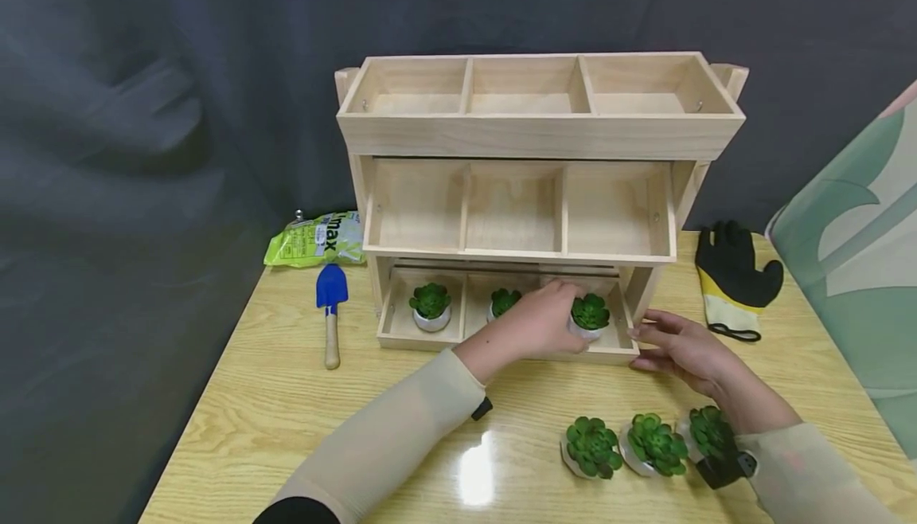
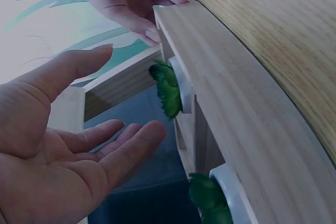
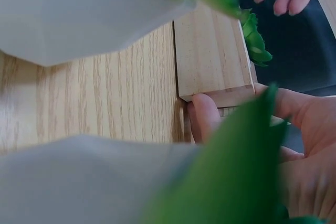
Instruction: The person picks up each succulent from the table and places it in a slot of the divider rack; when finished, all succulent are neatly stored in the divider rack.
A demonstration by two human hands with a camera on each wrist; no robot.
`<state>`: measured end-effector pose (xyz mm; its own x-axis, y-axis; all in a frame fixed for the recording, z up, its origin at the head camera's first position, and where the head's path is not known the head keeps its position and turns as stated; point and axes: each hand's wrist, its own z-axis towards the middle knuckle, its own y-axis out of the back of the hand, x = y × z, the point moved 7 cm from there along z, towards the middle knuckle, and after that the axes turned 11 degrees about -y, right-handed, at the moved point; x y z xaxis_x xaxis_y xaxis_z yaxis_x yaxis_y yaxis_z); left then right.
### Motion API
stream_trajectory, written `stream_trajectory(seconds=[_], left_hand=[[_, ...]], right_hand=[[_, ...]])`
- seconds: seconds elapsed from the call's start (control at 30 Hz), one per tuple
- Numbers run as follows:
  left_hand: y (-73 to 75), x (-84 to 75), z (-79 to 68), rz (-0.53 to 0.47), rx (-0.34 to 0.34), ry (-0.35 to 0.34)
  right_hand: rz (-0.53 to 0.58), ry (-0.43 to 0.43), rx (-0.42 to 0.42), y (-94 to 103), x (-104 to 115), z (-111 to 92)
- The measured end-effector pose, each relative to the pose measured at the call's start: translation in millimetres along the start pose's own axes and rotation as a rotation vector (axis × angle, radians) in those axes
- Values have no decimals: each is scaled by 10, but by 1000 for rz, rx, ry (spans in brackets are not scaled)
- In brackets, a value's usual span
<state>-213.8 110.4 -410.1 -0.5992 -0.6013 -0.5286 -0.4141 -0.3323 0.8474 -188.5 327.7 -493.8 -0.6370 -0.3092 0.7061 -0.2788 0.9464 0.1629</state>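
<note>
One wooden shelf [image 1: 540, 138]: three trays, three compartments each. Six potted plants: three in the bottom tray [image 1: 423, 342], one per compartment [image 1: 431, 307]; three on the table [image 1: 272, 396], in front [image 1: 591, 448]. One left hand [image 1: 546, 318], fingers and thumb spread apart, just beside the bottom tray's rightmost plant [image 1: 591, 313]. One right hand [image 1: 688, 353], gripping that tray's right end. One trowel [image 1: 331, 309], one bag [image 1: 315, 240], left; one glove [image 1: 736, 279], right.

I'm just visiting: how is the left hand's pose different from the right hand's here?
The left hand hangs over the bottom tray beside a potted plant; the right hand is at the tray's right end. The left hand's fingers are spread and hold nothing, while the right hand grips that end. Both are bare, below pale sleeves.
</note>
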Motion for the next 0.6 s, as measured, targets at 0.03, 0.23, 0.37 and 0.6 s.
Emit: stream_trajectory(seconds=[0.03,0.23,0.37,0.6], left_hand=[[8,-2,-36,1,-3,-15],[60,116,-323,-49,7,41],[139,226,-550,-127,-6,89],[293,469,-949,-177,-62,123]], right_hand=[[3,-3,0,1,-3,0],[12,-13,4,0,-12,-8],[11,-11,3,6,-12,-6],[16,-13,5,5,-13,-4]])
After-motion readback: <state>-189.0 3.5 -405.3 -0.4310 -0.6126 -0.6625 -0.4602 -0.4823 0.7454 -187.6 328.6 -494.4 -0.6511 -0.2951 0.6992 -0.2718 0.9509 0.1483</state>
